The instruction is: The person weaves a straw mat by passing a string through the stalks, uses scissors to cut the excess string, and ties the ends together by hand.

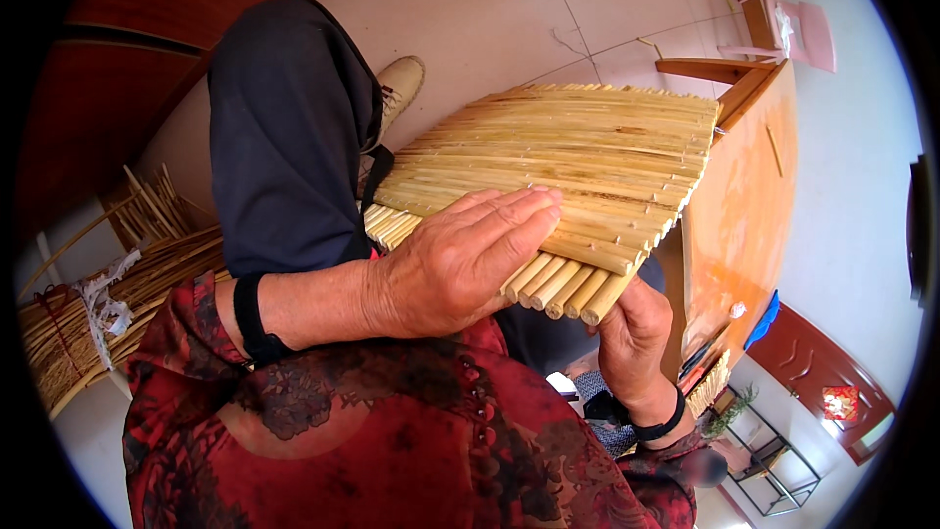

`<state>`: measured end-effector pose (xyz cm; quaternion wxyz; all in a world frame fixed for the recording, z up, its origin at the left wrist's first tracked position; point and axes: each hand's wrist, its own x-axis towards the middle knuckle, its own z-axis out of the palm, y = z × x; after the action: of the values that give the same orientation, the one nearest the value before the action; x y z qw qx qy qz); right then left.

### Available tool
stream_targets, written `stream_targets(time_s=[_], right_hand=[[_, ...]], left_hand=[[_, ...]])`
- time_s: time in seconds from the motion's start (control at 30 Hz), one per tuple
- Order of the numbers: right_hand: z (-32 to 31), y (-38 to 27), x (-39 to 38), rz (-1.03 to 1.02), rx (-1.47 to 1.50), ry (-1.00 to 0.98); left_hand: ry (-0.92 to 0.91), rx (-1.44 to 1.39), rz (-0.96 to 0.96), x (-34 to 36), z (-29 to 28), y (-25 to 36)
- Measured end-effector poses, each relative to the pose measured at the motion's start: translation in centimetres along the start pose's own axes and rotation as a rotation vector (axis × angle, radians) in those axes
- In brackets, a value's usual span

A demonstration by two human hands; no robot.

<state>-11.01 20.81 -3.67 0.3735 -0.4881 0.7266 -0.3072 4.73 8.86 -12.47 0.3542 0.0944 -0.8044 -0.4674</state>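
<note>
A stiff mat of pale yellow stalks, bound side by side with rows of small stitches, lies tilted across my lap. At its near edge a second layer of round stalks shows underneath, cut ends toward me. My left hand rests on top near that edge, fingers stretched out together and pressed on the surface; its thumb is hidden. My right hand grips the near right corner from below, with the thumb by the stalk ends and the other fingers mostly out of sight.
A bundle of thin loose stalks with white ties lies at the left. On the right stands a wooden table with a stalk piece and a blue item. A pink chair is beyond it. Stalk scraps dot the tiled floor.
</note>
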Motion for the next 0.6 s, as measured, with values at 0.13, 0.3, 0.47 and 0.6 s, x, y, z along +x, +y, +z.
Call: stream_targets(time_s=[0.13,0.3,0.47,0.6], right_hand=[[0.1,-0.1,0.1,0.012,0.026,-0.009],[0.3,-0.2,0.2,0.029,0.048,-0.004],[0.0,-0.6,0.7,0.045,0.016,-0.022],[-0.4,0.0,1.8,-0.245,-0.207,0.005]], left_hand=[[-0.006,-0.010,-0.009,-0.1,-0.2,0.0],[0.006,-0.005,0.009,-0.2,-0.2,-0.2],[-0.010,0.000,-0.002,0.2,-0.8,-0.3],[-0.020,0.032,-0.011,0.5,-1.0,0.0]])
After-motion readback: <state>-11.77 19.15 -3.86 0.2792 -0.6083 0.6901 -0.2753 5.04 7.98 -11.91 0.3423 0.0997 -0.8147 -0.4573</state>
